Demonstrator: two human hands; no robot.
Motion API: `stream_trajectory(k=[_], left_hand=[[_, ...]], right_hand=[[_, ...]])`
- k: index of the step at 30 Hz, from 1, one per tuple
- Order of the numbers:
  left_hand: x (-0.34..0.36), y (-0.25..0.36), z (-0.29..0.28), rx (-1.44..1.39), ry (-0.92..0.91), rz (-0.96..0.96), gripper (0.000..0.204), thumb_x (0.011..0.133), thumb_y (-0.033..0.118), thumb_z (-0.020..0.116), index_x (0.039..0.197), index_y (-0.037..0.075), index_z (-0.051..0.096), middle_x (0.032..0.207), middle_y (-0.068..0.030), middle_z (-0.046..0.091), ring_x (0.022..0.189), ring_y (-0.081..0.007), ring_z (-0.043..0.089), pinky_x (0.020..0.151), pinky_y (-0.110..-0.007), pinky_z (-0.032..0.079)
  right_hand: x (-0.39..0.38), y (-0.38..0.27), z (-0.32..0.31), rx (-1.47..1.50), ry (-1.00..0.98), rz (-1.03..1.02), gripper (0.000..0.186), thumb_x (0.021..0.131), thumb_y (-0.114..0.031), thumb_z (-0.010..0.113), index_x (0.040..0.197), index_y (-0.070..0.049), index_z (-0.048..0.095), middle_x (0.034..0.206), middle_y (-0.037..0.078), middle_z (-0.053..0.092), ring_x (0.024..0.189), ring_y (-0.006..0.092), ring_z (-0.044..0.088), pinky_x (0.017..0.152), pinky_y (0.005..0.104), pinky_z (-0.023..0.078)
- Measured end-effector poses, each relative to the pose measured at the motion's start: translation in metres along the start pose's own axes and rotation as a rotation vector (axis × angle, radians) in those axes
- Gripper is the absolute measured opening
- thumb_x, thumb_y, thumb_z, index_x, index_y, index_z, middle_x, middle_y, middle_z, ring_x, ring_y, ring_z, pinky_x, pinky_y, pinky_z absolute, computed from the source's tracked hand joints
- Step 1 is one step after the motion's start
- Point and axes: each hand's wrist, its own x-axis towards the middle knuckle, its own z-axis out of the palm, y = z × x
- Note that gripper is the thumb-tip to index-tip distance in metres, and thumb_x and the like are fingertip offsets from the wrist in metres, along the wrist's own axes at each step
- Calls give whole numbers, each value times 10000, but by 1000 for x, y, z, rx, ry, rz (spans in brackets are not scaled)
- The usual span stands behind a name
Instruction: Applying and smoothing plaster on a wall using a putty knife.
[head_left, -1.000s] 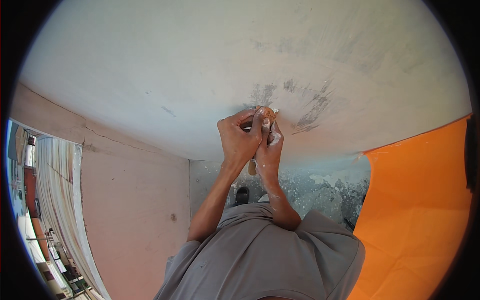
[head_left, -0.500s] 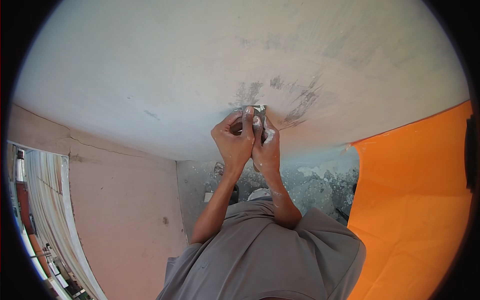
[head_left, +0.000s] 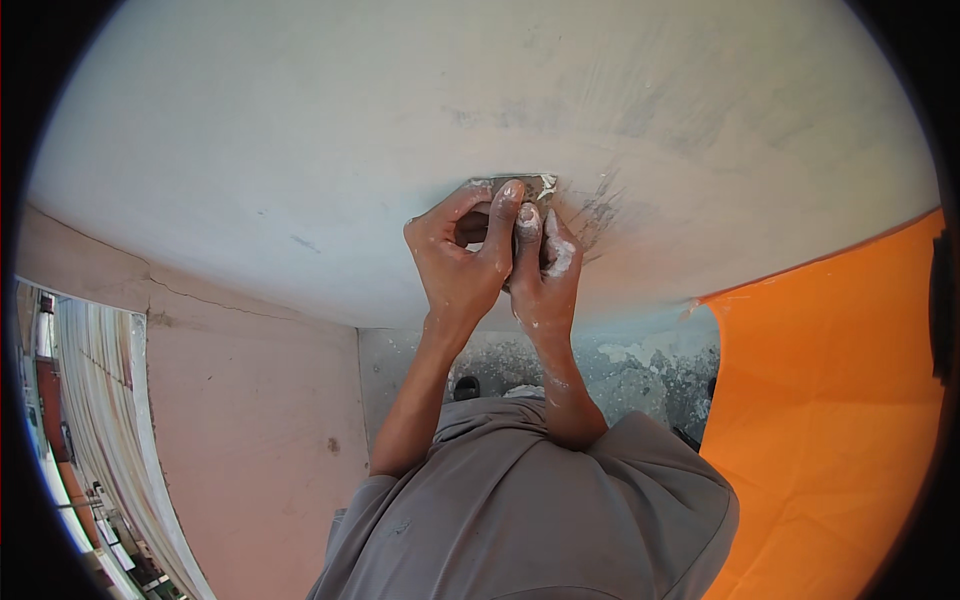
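Two-handed hold: scraper [head_left: 537, 187] at wall [head_left: 300, 140]

Landmark for all places: the scraper. Its blade met the pale wall, the far edge running crosswise; white smears marked the blade's right end. Angle of blade to wall could not be judged. Handle mostly hidden behind the hands.

The left hand [head_left: 462, 255] gripped the scraper from the left, thumb laid along the blade face, fingers bent round to its left end. The right hand [head_left: 547, 262] gripped it too, just beside the other, thumb pressed on the scraper below the first thumb tip. White residue coated parts of both hands, heaviest at the right hand's index side.

Near the scraper, to its right, dark streaks [head_left: 602, 212] showed on the wall. Fainter grey marks lay above it. A small grey scuff [head_left: 304, 244] sat left of it, lower down.

Well right of the scraper and lower hung an orange sheet [head_left: 830, 420]. Well left and lower stood a pinkish panel [head_left: 260, 410], with a crack [head_left: 215, 303] near its top. Below the scraper: spattered grey floor [head_left: 640, 365], one dark shoe [head_left: 467, 387], and the wearer's grey shirt [head_left: 540, 490].
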Motion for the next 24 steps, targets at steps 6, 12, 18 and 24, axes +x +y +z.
stream_trajectory(k=[6, 12, 18, 24], left_hand=[[7, -2, -8, -118, -105, -66, 132, 940, 65, 749, 876, -50, 756, 726, 6, 684, 649, -29, 583, 568, -197, 489], [5, -16, -28, -74, -318, -108, 150, 918, 73, 773, 846, -57, 755, 720, -30, 698, 654, -49, 612, 591, -202, 497], [-77, -103, -66, 14, -302, -521, 122, 912, 101, 772, 942, -13, 741, 794, -60, 740, 709, -118, 708, 592, -265, 593], [-174, -136, -43, 19, -445, -644, 202, 970, 176, 724, 1082, 7, 730, 881, -25, 748, 761, -93, 690, 570, -254, 566]], right_hand=[[3, -10, -13, -26, -78, 135, 280, 1077, -236, 548, 1027, 21, 647, 676, 1, 561, 640, 50, 481, 556, 259, 400], [-14, -23, -48, 133, -323, 394, 226, 1069, -252, 568, 1085, -27, 583, 678, -4, 568, 571, 57, 491, 527, 244, 396], [-104, 38, -129, 5, -594, 720, 275, 1086, -291, 522, 1100, -16, 535, 704, 59, 623, 510, 80, 486, 506, 234, 415], [-168, 62, -180, -573, -646, 511, 268, 1062, -265, 543, 1008, -5, 581, 675, 59, 608, 523, 109, 510, 532, 304, 434]])
